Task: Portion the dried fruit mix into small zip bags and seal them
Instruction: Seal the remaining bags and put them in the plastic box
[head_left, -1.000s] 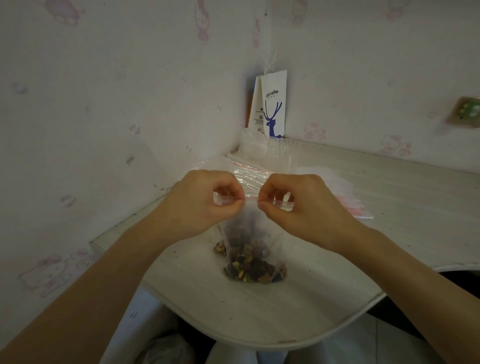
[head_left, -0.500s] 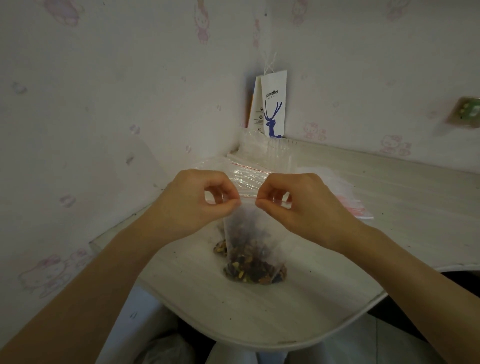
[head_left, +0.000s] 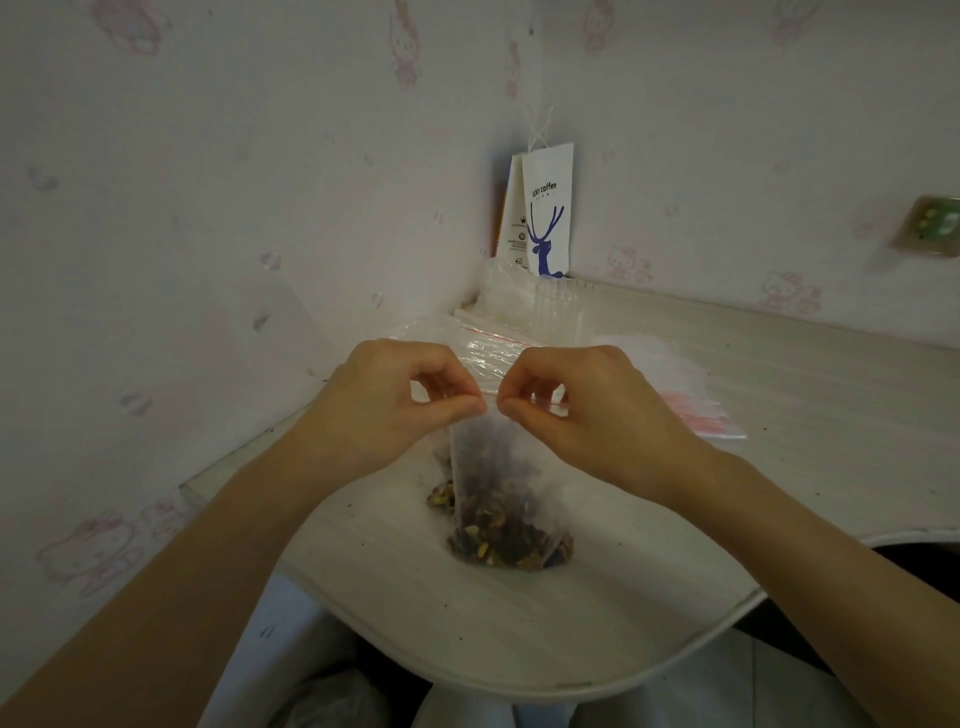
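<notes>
A small clear zip bag (head_left: 498, 478) stands upright on the pale table (head_left: 597, 623), with dark dried fruit mix (head_left: 511, 545) filling its bottom. My left hand (head_left: 395, 410) pinches the bag's top strip between thumb and forefinger. My right hand (head_left: 587, 410) pinches the same strip right beside it, so the fingertips nearly touch. A second heap of fruit mix (head_left: 440, 499) shows behind the bag at its left. Whether the zip is pressed together along its whole length I cannot tell.
Spare zip bags with red strips lie behind my hands (head_left: 498, 348) and to the right (head_left: 696, 410). A clear plastic cup (head_left: 558, 306) and a white paper coffee bag (head_left: 548, 208) stand in the wall corner. The table's curved front edge (head_left: 519, 688) is close to me.
Both hands have lifted the bag's top slightly and drawn their pinching fingertips closer together at the middle of the strip. The bag stands a little taller.
</notes>
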